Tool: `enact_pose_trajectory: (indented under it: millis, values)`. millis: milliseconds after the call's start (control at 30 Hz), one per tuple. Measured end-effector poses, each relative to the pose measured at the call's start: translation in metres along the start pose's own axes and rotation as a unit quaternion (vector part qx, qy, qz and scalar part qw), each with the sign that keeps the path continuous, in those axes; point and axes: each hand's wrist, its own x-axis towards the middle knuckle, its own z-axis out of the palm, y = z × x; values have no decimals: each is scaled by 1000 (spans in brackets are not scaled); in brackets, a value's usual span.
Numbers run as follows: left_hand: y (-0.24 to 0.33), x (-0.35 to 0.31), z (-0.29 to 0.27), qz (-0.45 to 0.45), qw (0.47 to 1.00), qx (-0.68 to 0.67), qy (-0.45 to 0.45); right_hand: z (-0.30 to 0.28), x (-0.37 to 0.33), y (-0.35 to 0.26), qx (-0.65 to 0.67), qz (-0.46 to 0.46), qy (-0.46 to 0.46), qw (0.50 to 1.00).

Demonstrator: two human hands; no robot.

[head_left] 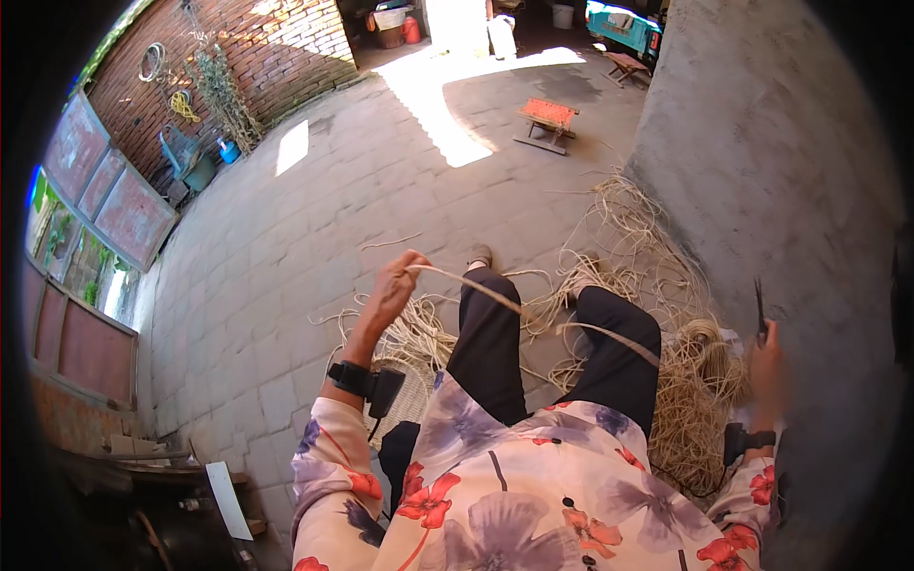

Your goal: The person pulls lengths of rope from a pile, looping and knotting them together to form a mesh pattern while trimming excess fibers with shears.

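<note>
My left hand [388,293] is raised in front of my left knee, its fingers pinched on one end of a pale straw cord [466,282]. The cord runs rightward toward my knees, and a similar strand [609,337] crosses my right thigh; I cannot tell whether the two join. Out to the right, beside the wall, my right hand [767,366] is closed around dark scissors [761,314], their blades pointing up. Close to that hand lies a big tangled heap of straw cord [700,400]. Beside my left leg, loose strands spread over a pale woven piece [405,371], partly hidden by my arm.
More loose cord [628,214] trails along the grey wall [781,143] on the right. A small stool with an orange-red seat [549,114] stands ahead on the paved floor [286,276]. Metal gate panels [109,181] stand at left, and dark clutter with a white strip [228,500] lies at lower left.
</note>
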Motion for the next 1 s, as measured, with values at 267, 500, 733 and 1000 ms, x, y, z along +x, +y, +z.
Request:
enact_pose_trajectory:
  millis: [267, 500, 733, 1000]
  values:
    - [102, -8, 83, 108, 962, 232, -101, 28, -73, -271, 508, -92, -339, 786]
    - [106, -12, 91, 168, 973, 145, -69, 52, -87, -282, 637, 61, -484, 597]
    - [-3, 14, 1, -84, 979, 121, 139, 21, -26, -111, 533, 87, -161, 826]
    - [-79, 9, -91, -171, 946, 86, 260, -83, 34, 217, -149, 233, 190, 942]
